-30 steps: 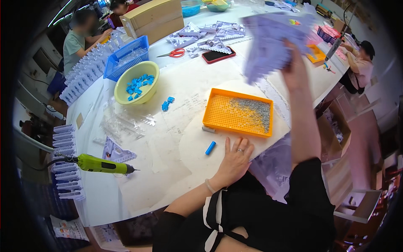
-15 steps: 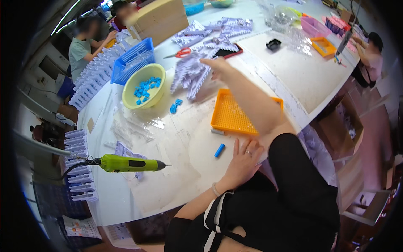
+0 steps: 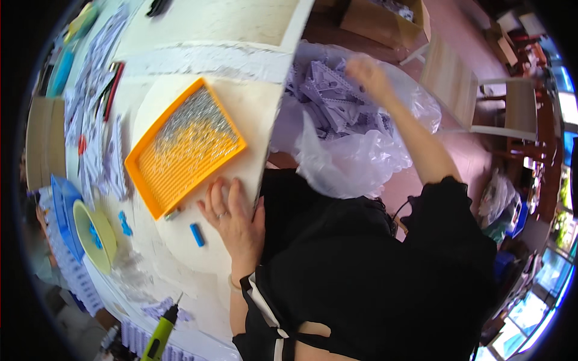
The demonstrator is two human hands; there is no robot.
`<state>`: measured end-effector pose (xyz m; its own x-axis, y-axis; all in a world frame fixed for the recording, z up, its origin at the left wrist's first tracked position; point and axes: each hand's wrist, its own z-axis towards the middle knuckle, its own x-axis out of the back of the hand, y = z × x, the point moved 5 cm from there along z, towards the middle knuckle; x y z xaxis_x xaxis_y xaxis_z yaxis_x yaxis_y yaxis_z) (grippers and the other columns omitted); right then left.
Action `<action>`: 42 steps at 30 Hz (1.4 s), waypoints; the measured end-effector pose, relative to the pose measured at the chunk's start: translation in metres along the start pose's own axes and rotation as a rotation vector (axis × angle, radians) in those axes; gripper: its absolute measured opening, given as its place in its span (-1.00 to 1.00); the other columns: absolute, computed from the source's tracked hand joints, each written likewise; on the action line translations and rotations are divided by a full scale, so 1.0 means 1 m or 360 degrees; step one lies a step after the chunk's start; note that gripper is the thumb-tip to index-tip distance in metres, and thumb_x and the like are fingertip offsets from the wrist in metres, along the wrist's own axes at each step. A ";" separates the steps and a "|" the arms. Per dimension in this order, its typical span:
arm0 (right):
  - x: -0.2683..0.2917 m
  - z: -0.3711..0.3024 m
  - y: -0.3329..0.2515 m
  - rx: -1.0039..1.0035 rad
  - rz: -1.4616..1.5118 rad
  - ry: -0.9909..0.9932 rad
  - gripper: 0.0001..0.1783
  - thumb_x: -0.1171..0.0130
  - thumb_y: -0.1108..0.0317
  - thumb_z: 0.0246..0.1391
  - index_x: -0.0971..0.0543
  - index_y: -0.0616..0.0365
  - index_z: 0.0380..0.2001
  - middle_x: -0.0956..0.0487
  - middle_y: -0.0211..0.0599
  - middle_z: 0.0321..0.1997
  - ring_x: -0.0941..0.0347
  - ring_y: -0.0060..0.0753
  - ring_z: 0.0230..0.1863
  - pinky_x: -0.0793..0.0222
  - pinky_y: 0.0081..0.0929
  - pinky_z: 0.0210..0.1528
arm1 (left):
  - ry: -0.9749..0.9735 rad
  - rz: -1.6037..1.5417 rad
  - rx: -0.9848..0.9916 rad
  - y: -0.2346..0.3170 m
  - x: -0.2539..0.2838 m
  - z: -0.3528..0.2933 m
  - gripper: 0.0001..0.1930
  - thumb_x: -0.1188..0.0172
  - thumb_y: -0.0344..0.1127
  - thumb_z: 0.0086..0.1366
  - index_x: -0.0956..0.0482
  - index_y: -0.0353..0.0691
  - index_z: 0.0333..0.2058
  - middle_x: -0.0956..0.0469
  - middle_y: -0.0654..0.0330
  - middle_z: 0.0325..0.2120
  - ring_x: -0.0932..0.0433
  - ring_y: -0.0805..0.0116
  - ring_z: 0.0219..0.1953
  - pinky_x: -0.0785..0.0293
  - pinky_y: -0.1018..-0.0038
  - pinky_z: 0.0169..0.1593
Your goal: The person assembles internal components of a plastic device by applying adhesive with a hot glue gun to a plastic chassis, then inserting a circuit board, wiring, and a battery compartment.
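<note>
My left hand (image 3: 233, 221) rests on the white table's edge, palm down with fingers stretched out, holding nothing. Close to its fingertips is an orange tray (image 3: 158, 203) with many small silver metal pieces heaped toward its far end. A short blue cylinder (image 3: 197, 235) lies beside the hand. Out past the table's right edge, my right hand (image 3: 368, 75) hovers over a large clear plastic bag (image 3: 355, 159) full of lavender toothed plastic parts (image 3: 330, 99). Motion smears its fingers, so I cannot tell whether it holds anything.
A green electric screwdriver (image 3: 160, 337) hangs at the lower left. A yellow bowl (image 3: 103, 243) with blue pieces stands by a blue basket (image 3: 65, 210). More lavender parts (image 3: 114, 159) lie at the table's left. A cardboard box (image 3: 385, 27) and wooden stool (image 3: 448, 78) stand at right.
My view has swung to the right. My right hand has gone from the lavender parts on the table to above the bag beside it. My left hand stays on the table.
</note>
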<state>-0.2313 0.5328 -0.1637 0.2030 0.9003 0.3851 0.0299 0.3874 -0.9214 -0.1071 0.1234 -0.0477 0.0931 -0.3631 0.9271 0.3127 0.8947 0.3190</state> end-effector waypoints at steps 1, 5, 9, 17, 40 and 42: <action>-0.032 -0.046 0.034 -0.0191 0.0400 -0.0219 -0.63 -0.19 0.11 0.29 -0.56 0.15 0.00 -0.59 -0.34 -0.05 -0.51 -0.53 -0.03 -0.43 -0.48 0.01 | -0.0014 0.0020 0.0014 0.000 0.002 -0.001 -0.31 -0.43 -0.25 0.11 -0.37 -0.12 0.21 -0.25 0.01 0.26 -0.15 -0.03 0.36 0.13 -0.11 0.43; -0.127 -0.211 0.115 0.0692 -0.0799 -0.1096 -0.53 -0.17 0.07 0.15 -0.59 0.01 0.08 -0.63 -0.14 0.00 -0.61 -0.19 -0.01 -0.51 -0.22 0.00 | -0.0018 0.0153 -0.0025 0.007 -0.001 -0.005 -0.29 -0.43 -0.30 0.10 -0.32 -0.13 0.22 -0.22 -0.01 0.27 -0.14 -0.10 0.36 0.09 -0.14 0.42; -0.127 -0.218 0.158 0.0235 -0.0920 -0.1262 -0.56 -0.17 0.04 0.11 -0.64 0.01 -0.01 -0.68 -0.16 -0.22 -0.66 -0.20 -0.14 -0.56 -0.25 -0.14 | -0.0063 0.0261 -0.0033 0.009 -0.008 -0.005 -0.25 -0.42 -0.38 0.07 -0.27 -0.13 0.24 -0.19 -0.04 0.29 -0.12 -0.14 0.35 0.06 -0.09 0.43; -0.072 -0.081 0.188 -0.1290 -0.0807 -0.0389 -0.37 -0.34 -0.15 -0.02 -0.61 0.16 -0.08 -0.66 -0.01 -0.12 -0.59 -0.08 0.05 -0.52 -0.07 0.09 | -0.0054 0.0409 -0.0054 0.009 -0.007 -0.004 -0.21 -0.40 -0.36 0.10 -0.19 -0.12 0.28 -0.14 -0.09 0.32 -0.11 -0.19 0.36 -0.03 -0.09 0.40; -0.178 -0.067 0.306 -0.1019 -0.1780 -0.0355 -0.50 0.11 0.15 0.33 -0.34 -0.03 0.29 -0.20 -0.02 0.44 0.07 0.49 0.45 -0.36 0.71 -0.30 | -0.0037 0.0472 0.0010 0.009 0.003 -0.004 -0.20 -0.38 -0.36 0.07 -0.20 -0.10 0.29 -0.11 -0.14 0.32 -0.12 -0.24 0.36 0.01 -0.14 0.40; -0.150 -0.080 0.368 -0.0834 -0.1787 -0.0385 -0.53 0.07 0.13 0.32 -0.38 -0.02 0.24 -0.21 -0.15 0.46 0.02 0.31 0.47 -0.39 0.64 -0.17 | 0.0025 0.0381 -0.0041 0.015 -0.002 0.004 -0.19 -0.38 -0.36 0.06 -0.20 -0.11 0.28 -0.11 -0.15 0.32 -0.12 -0.25 0.36 0.03 -0.16 0.41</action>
<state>-0.1726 0.5249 -0.5646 -0.3682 0.1618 0.9156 0.4637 0.8855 0.0300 -0.1067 0.1392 -0.0441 0.1818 -0.1453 0.9725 0.3038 0.9489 0.0850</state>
